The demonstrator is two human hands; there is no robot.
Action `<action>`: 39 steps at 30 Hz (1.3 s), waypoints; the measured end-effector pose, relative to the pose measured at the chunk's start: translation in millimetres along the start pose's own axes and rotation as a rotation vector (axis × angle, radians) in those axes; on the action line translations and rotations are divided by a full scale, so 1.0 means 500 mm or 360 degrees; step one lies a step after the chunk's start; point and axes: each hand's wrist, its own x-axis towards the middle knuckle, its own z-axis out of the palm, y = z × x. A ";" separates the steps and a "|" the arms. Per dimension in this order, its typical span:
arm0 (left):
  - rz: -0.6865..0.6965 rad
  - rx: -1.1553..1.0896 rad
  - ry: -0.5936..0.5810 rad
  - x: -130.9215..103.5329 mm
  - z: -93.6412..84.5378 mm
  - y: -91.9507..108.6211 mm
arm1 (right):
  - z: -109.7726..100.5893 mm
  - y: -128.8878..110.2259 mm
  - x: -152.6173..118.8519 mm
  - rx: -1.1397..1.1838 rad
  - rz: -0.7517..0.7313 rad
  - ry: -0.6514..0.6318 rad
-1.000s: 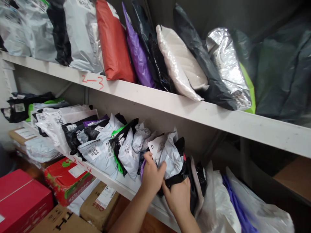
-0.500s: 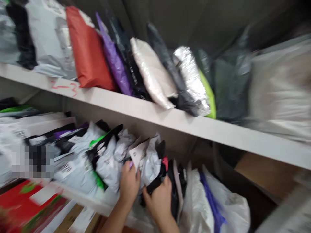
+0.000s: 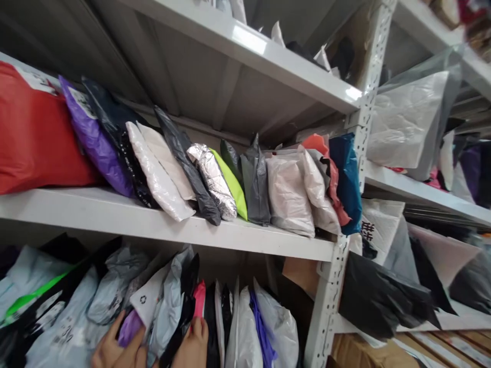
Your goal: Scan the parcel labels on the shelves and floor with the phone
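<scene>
Since a second ago the view has swung up and to the right, so both hands have dropped to the bottom edge and the upper shelf [image 3: 153, 217] with its leaning row of parcels now fills the middle. The left hand [image 3: 115, 350] has its fingers curled together around a small purple bag [image 3: 128, 329], which sits between them and the white mailer [image 3: 148, 301] just above the fingertips. The right hand [image 3: 194, 347] lies just beside it, fingertips pressed against a black bag [image 3: 184, 322] and touching the pink parcel [image 3: 199, 299] directly above them; whether it grips anything cannot be told, since most of the hand is cut off. Grey mailers crowd to the left of the left hand's fingers.
</scene>
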 end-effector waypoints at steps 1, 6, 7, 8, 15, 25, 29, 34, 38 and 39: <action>-0.0096 -0.0044 -0.0033 -0.002 -0.008 0.013 | -0.013 -0.003 0.000 -0.0008 0.0002 -0.0038; -0.0174 -0.0227 -0.0162 0.012 -0.058 0.073 | -0.086 -0.023 0.009 0.0074 -0.0133 -0.0099; -0.0198 -0.0238 -0.0173 0.017 -0.064 0.079 | -0.096 -0.025 0.012 0.0090 -0.0152 -0.0088; -0.0217 -0.0264 -0.0194 0.021 -0.068 0.081 | -0.103 -0.027 0.014 0.0112 -0.0169 -0.0094; -0.0545 -0.0528 -0.0155 0.008 -0.057 0.080 | -0.108 -0.028 0.013 0.0086 -0.0277 -0.0149; -0.0434 -0.0635 -0.0105 0.032 -0.098 0.133 | -0.086 -0.005 0.008 0.0022 -0.0346 -0.0142; -0.0531 -0.0580 -0.0082 0.034 -0.097 0.110 | -0.081 -0.001 0.008 0.0032 -0.0342 -0.0111; -0.0815 -0.0698 -0.0149 0.033 -0.074 0.075 | -0.080 0.005 0.007 0.0069 -0.0312 -0.0083; -0.0914 -0.0713 -0.0199 0.037 -0.056 0.058 | -0.079 0.010 0.005 0.0099 -0.0275 -0.0089; -0.0928 -0.0724 -0.0194 0.039 -0.054 0.057 | -0.079 0.011 0.005 0.0107 -0.0265 -0.0091</action>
